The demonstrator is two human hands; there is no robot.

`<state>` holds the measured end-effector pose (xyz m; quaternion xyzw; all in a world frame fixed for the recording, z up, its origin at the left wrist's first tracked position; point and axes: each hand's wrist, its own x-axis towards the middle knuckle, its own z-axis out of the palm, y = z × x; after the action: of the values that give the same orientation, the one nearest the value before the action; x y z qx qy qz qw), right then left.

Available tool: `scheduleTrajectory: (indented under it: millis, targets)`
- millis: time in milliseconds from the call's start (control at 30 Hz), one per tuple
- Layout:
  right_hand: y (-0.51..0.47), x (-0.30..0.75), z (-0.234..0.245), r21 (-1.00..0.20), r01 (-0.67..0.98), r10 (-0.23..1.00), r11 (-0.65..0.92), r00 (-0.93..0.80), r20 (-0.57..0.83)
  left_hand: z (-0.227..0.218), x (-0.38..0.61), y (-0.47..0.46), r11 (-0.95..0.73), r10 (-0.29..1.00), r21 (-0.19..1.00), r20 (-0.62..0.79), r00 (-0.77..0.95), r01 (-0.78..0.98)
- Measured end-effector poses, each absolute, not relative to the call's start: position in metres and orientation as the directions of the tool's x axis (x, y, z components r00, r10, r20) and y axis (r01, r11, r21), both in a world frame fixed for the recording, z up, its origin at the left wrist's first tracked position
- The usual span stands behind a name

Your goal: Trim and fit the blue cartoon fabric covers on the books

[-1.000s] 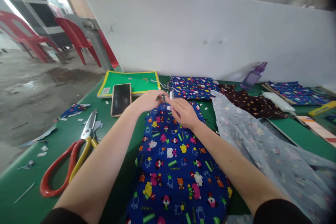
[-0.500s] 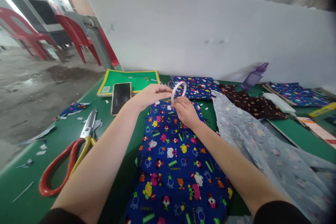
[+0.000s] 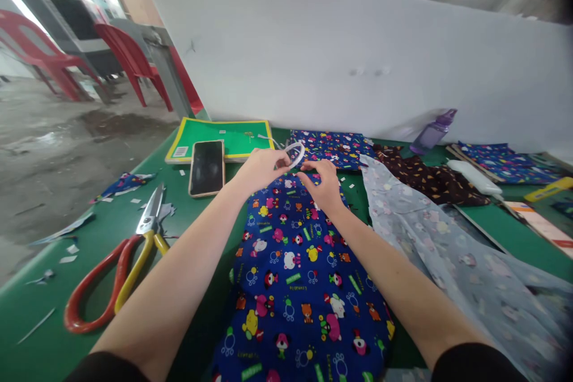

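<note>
My left hand (image 3: 259, 168) pinches a white ring of tape (image 3: 295, 154) and holds it tilted just above the far end of a blue cartoon-print cloth (image 3: 295, 274). My right hand (image 3: 324, 184) rests on that cloth with fingers spread, its fingertips close beside the ring but apart from it. The cloth lies lengthwise on the green table (image 3: 80, 286) between my forearms.
Large scissors (image 3: 120, 262) with red and yellow handles lie at the left. A phone (image 3: 206, 168) rests on a green cutting mat (image 3: 224, 138). Folded blue cloth (image 3: 331, 148), brown cloth (image 3: 430, 178), grey print cloth (image 3: 461, 256) and a purple bottle (image 3: 433, 131) sit right. A white partition stands behind.
The ring passed from between both hands to my left hand alone and dropped lower. My right hand let go and spread flat on the cloth.
</note>
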<state>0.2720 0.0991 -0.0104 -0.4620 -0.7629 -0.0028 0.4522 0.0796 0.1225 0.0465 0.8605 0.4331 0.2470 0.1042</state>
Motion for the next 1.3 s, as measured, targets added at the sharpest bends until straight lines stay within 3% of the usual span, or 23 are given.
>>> scheduleTrajectory:
  millis: [133, 367, 567, 733, 800, 933, 1133, 1200, 1300]
  targets:
    - [0.106, 0.275, -0.015, -0.441, 0.691, 0.716, 0.573, -0.161, 0.679, 0.043, 0.086, 0.12, -0.639, 0.759, 0.239, 0.351, 0.549, 0.731]
    - [0.103, 0.274, -0.01, -0.481, 0.665, 0.731, 0.571, -0.146, 0.666, 0.045, 0.089, 0.116, -0.655, 0.739, 0.155, 0.331, 0.586, 0.739]
    - [0.112, 0.287, -0.016, -0.72, 0.563, 0.787, 0.406, 0.186, 0.589, 0.043, 0.085, 0.12, -0.633, 0.759, 0.14, 0.306, 0.575, 0.762]
    - [0.127, 0.303, -0.028, -0.737, 0.635, 0.689, 0.23, 0.429, 0.584, 0.041, 0.084, 0.122, -0.63, 0.76, 0.143, 0.315, 0.568, 0.764]
    - [0.128, 0.301, -0.028, -0.702, 0.671, 0.688, 0.236, 0.394, 0.609, 0.04, 0.084, 0.122, -0.637, 0.754, 0.146, 0.322, 0.573, 0.757]
    - [0.123, 0.288, -0.023, -0.613, 0.67, 0.707, 0.419, 0.183, 0.683, 0.041, 0.084, 0.119, -0.661, 0.736, 0.152, 0.318, 0.597, 0.735]
    - [0.116, 0.282, -0.021, -0.766, 0.513, 0.874, 0.388, 0.058, 0.482, 0.041, 0.086, 0.118, -0.768, 0.639, 0.158, 0.253, 0.727, 0.62]
    - [0.114, 0.282, -0.021, -0.751, 0.499, 0.866, 0.432, 0.002, 0.499, 0.037, 0.087, 0.12, -0.778, 0.628, 0.163, 0.2, 0.752, 0.607]
    - [0.111, 0.281, -0.019, -0.639, 0.524, 0.78, 0.563, -0.082, 0.62, 0.031, 0.088, 0.121, -0.754, 0.656, 0.154, 0.143, 0.741, 0.638]
